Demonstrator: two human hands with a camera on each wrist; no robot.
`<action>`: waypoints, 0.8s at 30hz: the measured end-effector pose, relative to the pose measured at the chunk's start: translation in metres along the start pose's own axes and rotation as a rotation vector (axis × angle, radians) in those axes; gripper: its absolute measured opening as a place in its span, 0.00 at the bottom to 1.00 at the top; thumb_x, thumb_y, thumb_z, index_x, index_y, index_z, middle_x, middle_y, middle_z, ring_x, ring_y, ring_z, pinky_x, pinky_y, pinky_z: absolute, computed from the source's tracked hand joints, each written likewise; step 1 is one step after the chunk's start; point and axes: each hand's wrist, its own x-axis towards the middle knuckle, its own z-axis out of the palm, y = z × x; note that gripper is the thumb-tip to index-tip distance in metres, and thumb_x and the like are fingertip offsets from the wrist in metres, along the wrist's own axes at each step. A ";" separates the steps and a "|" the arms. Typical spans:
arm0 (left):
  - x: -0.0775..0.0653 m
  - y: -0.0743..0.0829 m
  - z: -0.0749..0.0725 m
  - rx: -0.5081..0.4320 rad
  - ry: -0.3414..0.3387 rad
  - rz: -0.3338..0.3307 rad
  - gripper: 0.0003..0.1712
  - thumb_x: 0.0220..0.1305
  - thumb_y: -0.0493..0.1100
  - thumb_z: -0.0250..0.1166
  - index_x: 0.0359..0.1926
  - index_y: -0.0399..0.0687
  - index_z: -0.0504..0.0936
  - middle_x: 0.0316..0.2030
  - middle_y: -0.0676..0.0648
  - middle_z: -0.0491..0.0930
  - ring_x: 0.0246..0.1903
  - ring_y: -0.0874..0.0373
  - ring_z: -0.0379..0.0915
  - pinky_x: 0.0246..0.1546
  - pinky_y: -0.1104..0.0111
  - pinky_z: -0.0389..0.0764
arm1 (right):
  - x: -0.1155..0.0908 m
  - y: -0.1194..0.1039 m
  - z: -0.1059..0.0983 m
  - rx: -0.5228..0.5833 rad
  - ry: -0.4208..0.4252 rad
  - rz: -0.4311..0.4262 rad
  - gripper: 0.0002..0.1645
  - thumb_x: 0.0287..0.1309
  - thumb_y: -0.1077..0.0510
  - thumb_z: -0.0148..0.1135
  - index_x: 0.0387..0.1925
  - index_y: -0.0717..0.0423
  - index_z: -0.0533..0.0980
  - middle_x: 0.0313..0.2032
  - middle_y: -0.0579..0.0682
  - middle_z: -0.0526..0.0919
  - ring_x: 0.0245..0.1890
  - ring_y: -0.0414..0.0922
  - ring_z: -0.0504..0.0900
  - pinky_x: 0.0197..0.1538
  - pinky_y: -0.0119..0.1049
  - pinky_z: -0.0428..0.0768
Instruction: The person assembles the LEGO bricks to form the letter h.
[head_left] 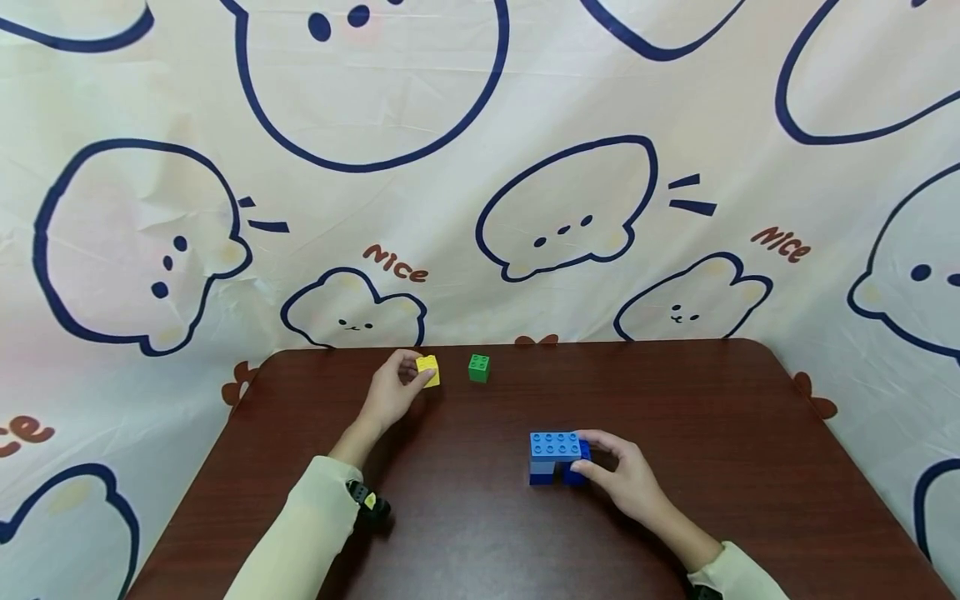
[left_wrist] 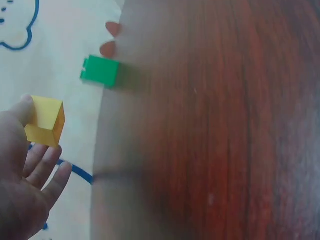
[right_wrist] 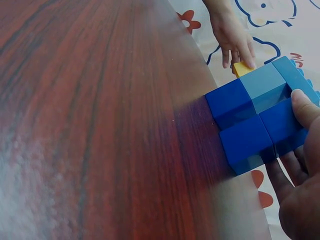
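Note:
My left hand (head_left: 390,392) pinches a yellow toy brick (head_left: 428,372) between thumb and fingers near the table's back edge. In the left wrist view the yellow brick (left_wrist: 46,120) shows its hollow underside, tilted toward the camera. A green brick (head_left: 478,368) stands just to the right of it. My right hand (head_left: 626,475) grips the right side of a blue brick structure (head_left: 555,446). A light blue studded brick lies across the top of two short blue stacks, with a gap between them. The right wrist view shows the thumb pressed against a dark blue brick (right_wrist: 282,122).
The dark brown wooden table (head_left: 465,533) fills the lower view. Behind it hangs a pale cloth (head_left: 442,208) printed with blue cartoon outlines. A black band with a small device (head_left: 367,502) sits on the left wrist.

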 end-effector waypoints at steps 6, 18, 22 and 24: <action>-0.005 0.021 0.004 -0.008 -0.023 0.056 0.20 0.66 0.42 0.71 0.53 0.39 0.76 0.43 0.41 0.81 0.43 0.49 0.77 0.47 0.60 0.80 | 0.000 -0.001 0.000 0.017 0.000 -0.029 0.22 0.60 0.59 0.73 0.56 0.58 0.80 0.49 0.50 0.87 0.49 0.37 0.83 0.51 0.34 0.81; -0.022 0.062 0.013 -0.049 -0.055 0.161 0.20 0.64 0.42 0.73 0.53 0.42 0.78 0.41 0.45 0.81 0.40 0.52 0.77 0.42 0.66 0.80 | -0.001 -0.002 0.001 0.005 -0.003 -0.023 0.22 0.61 0.58 0.72 0.56 0.57 0.80 0.49 0.49 0.87 0.49 0.38 0.82 0.52 0.35 0.81; -0.029 0.074 0.017 -0.062 -0.064 0.189 0.19 0.63 0.41 0.74 0.52 0.42 0.78 0.40 0.45 0.81 0.41 0.51 0.76 0.40 0.66 0.80 | -0.001 -0.003 0.001 0.003 -0.002 -0.023 0.22 0.61 0.58 0.72 0.56 0.57 0.80 0.49 0.49 0.87 0.49 0.38 0.82 0.52 0.35 0.81; -0.032 0.080 0.019 -0.068 -0.075 0.206 0.19 0.63 0.40 0.74 0.51 0.43 0.77 0.40 0.46 0.81 0.40 0.52 0.77 0.40 0.65 0.80 | -0.001 -0.003 0.001 0.005 -0.002 -0.021 0.22 0.61 0.58 0.72 0.56 0.57 0.80 0.49 0.49 0.87 0.49 0.38 0.82 0.52 0.35 0.81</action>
